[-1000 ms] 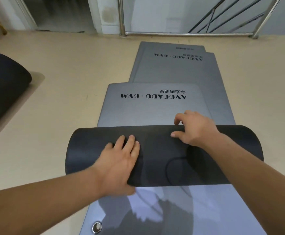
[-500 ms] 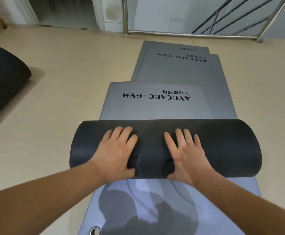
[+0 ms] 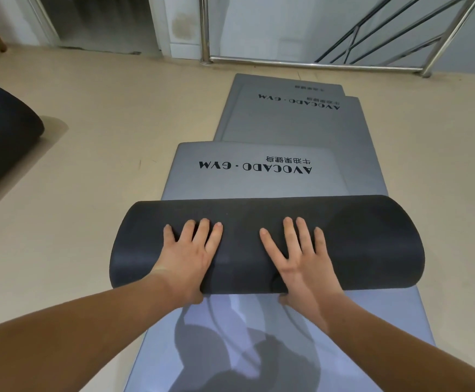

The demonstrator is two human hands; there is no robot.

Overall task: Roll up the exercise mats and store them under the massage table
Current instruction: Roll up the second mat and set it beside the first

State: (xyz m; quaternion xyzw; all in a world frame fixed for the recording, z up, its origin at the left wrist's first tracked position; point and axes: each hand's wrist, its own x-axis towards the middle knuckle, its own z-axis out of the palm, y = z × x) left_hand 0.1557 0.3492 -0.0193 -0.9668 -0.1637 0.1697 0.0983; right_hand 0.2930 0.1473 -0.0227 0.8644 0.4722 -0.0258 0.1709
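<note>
A grey exercise mat (image 3: pixel 247 179) printed "AVOCADO · GYM" lies on the floor, its near part wound into a thick roll with the black underside (image 3: pixel 372 239) outward. My left hand (image 3: pixel 188 256) and my right hand (image 3: pixel 301 258) press flat on top of the roll, fingers straight and spread, thumbs at its near edge. Beyond the roll, two more grey mats (image 3: pixel 301 123) lie flat, overlapping. A further flat grey mat (image 3: pixel 259 349) shows under my forearms, nearer than the roll.
A black padded surface (image 3: pixel 1 131), rounded at its corner, juts in at the left edge. A steel stair railing (image 3: pixel 315 63) runs along the far side. A doorway (image 3: pixel 100 21) opens at the back left. Beige floor (image 3: pixel 103 137) lies on both sides of the mats.
My right hand came back from the roll's far edge and now lies flat beside the left. The roll has moved forward, covering more of the printed mat.
</note>
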